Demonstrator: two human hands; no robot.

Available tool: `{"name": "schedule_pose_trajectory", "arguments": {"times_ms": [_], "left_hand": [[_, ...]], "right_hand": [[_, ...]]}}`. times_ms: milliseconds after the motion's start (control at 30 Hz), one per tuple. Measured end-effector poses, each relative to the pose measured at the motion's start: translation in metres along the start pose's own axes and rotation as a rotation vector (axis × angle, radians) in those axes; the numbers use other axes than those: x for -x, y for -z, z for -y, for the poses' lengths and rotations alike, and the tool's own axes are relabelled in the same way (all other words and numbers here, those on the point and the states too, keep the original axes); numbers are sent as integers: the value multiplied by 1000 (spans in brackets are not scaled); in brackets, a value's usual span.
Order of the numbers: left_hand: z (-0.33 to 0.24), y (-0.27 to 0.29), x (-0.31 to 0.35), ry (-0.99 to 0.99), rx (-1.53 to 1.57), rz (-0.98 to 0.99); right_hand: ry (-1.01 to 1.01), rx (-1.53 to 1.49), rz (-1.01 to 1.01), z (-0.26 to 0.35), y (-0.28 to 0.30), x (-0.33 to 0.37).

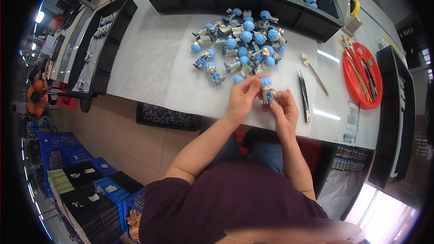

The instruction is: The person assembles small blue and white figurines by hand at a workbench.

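Between my two hands, over the table's front part, a small blue-haired figurine [267, 94] stands upright with its front toward me. My left hand [244, 97] pinches it from the left near the head. Fingers of my right hand [285, 110] close on its lower body from the right. Just beyond lies a loose heap of similar figurines [246, 38], blue heads and grey or blue bodies pointing every way. Two figurines [212, 73] lie apart at the heap's left. Right of my hands are black tweezers [304, 95] and a thin stick [318, 77] with a pale piece at its tip.
A large black bin [244, 0] full of figurines stands at the back. Another black tray [97, 49] holds rows at the left. On the right are a red dish [350, 74] with brushes, a yellow tape roll [355, 7] and a black tray [391, 122]. Blue crates [58, 142] stand lower left.
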State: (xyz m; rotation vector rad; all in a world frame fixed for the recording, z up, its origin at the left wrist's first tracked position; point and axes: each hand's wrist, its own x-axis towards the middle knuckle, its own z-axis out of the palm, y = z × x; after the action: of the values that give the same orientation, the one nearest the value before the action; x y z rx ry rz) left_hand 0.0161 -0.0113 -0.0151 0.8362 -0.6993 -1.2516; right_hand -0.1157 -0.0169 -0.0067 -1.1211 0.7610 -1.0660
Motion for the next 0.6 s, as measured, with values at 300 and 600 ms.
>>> {"name": "schedule_pose_trajectory", "arguments": {"times_ms": [300,600], "left_hand": [[3,3,-1,-3,-13,20],[1,1,-1,35,32,-10]], "right_hand": [[33,36,-5,-4,-2,-1],[98,54,-26,-7,-2,-2]]}}
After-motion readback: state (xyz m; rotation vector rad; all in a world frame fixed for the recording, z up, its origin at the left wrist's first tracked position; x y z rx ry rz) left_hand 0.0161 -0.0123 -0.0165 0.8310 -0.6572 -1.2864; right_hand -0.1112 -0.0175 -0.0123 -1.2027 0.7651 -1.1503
